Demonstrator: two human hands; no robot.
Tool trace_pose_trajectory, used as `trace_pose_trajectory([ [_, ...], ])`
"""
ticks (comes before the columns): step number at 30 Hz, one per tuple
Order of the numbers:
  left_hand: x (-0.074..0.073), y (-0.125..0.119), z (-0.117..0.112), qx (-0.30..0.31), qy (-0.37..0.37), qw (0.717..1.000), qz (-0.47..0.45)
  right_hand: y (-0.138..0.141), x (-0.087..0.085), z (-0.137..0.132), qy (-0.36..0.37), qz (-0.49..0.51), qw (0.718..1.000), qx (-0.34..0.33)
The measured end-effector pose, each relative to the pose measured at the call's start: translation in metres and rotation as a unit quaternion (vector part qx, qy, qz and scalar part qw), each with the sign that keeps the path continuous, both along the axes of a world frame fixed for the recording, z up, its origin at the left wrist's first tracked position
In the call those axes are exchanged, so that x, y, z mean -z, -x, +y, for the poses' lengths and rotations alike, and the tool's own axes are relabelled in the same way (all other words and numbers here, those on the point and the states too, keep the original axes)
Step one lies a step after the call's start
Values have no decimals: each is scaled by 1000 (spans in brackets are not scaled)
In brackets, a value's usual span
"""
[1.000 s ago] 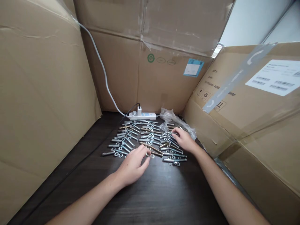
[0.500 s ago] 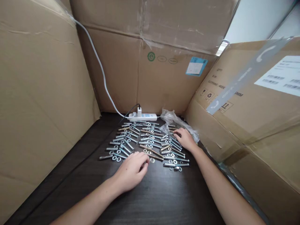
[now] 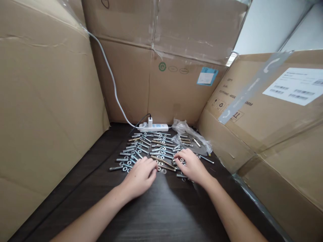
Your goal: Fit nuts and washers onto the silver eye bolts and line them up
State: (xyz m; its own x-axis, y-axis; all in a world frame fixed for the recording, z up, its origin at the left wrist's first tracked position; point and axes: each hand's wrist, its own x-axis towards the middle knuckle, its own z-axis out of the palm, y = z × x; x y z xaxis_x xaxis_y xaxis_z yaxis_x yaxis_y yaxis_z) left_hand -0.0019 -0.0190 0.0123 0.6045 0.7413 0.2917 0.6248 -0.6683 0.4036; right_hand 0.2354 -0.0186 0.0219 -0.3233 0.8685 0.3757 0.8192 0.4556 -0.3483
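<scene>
My left hand [image 3: 141, 174] rests at the near end of the hardware, its fingers loosely curled and the thumb apart, with no held object visible. Near its fingertips lie a flat washer [image 3: 164, 171] and a brass-coloured bolt [image 3: 168, 167]. My right hand [image 3: 191, 165] is over the right-hand column of bolts, thumb and index finger apart. It hides several bolts and washers, and its fingertips are close to small rings and a gold-toned bolt. A long, thin bolt [image 3: 207, 159] lies to the right of this hand.
Rows of sleeve bolts with nuts and washers [image 3: 124, 169] cover the dark table [image 3: 161, 215]. Behind them are a white power strip [image 3: 161, 127] and a clear plastic bag [image 3: 204, 143] with bolts by it. Cardboard boxes [image 3: 131, 84] wall in three sides.
My right hand has moved left and nearer from the plastic bag to the right column of bolts. Bolts by the bag now show. My left hand has barely shifted; the view has moved slightly.
</scene>
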Motion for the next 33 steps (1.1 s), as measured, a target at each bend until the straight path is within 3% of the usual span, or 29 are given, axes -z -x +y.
trace_pose_trajectory([
  [4,-3,12,16,-46,-43,998,21,21,3,-12,-1,-59,998,-8],
  [10,-2,14,17,-31,-80,993,86,25,16,-15,5,-91,996,-13],
  [18,8,11,24,-34,-92,991,97,26,25,-10,-11,-90,996,5],
  [27,0,9,17,-18,-92,995,25,24,19,-15,-8,-4,1000,-21],
  [33,-1,9,16,-8,-87,996,0,29,18,-23,37,81,995,-48],
])
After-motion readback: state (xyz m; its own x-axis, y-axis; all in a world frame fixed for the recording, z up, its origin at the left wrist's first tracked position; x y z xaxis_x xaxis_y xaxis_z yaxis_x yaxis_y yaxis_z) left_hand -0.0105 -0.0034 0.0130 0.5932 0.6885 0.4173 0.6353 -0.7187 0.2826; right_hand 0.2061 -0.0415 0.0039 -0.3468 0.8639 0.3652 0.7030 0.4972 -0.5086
